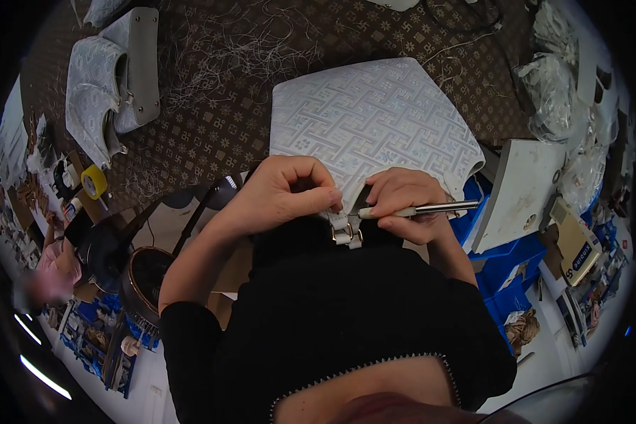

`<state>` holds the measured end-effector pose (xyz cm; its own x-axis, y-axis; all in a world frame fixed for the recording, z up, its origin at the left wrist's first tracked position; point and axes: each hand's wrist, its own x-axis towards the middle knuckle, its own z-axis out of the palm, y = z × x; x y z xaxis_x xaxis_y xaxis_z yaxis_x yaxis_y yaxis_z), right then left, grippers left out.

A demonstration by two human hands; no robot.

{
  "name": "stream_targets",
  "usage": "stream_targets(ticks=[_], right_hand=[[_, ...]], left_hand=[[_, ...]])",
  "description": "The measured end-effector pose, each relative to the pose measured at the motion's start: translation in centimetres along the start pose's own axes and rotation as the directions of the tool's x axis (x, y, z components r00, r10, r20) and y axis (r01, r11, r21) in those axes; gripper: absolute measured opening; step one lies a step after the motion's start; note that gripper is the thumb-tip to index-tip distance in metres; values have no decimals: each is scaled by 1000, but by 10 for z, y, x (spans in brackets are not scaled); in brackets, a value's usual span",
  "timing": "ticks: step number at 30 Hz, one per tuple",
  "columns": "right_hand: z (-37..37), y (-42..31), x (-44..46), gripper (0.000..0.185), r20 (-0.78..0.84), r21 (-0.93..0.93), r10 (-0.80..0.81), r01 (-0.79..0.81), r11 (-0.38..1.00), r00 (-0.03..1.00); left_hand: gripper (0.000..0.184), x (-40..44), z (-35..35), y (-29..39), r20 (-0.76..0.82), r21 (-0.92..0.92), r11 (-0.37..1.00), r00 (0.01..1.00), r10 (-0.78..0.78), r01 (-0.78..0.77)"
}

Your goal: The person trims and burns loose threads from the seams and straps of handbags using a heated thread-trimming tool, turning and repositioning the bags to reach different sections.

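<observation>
Left hand (290, 194) first, angled in from the left, thumb and forefinger pinched together on the top of the strap (339, 219), just in front of the black shirt (353, 311). There's the strap, dead centre, pale, with gold buckles (350, 230) at its lower part; above it spreads the panel (374, 116), white and patterned, lying on the brown cloth (212, 141) and reaching down to both hands. Over to the tool (449, 207): pale front end just beside the strap, shiny handle out to the right, and the right hand (418, 199) is clamped on it, fingers over the top, thumb underneath. Whether the tip touches the strap is too fine to tell. Good handling here, I'd say, means strap kept flat and taut in that pinch, tool held steady, light even pressure, left fingertips clear of the tip's line. Now the directions! The strap runs toward the body, buckle end nearest the shirt. The panel narrows toward the hands, its broad part facing away. And the tool's long axis lies nearly level across the view, working end pointing left at the strap, butt to the right, a touch higher.
</observation>
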<state>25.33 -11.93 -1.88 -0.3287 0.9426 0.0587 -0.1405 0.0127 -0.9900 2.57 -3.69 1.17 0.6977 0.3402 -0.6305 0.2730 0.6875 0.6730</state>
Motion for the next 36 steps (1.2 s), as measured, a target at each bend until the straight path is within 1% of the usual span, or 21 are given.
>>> stream_targets(ticks=[13,22,36], right_hand=[[0,1,-1,16,-1,5,-5,5,1000,1000],[1,2,-2,16,4,-17,0,0,1000,1000],[0,2,-2,17,11,-35,3,-3,999,1000]], left_hand=[[14,0,1,0,9,-27,1000,1000,-13,13],[15,1,1,-1,5,18,1000,1000,-7,7],[14,1,1,-3,0,3,1000,1000,3,-3]])
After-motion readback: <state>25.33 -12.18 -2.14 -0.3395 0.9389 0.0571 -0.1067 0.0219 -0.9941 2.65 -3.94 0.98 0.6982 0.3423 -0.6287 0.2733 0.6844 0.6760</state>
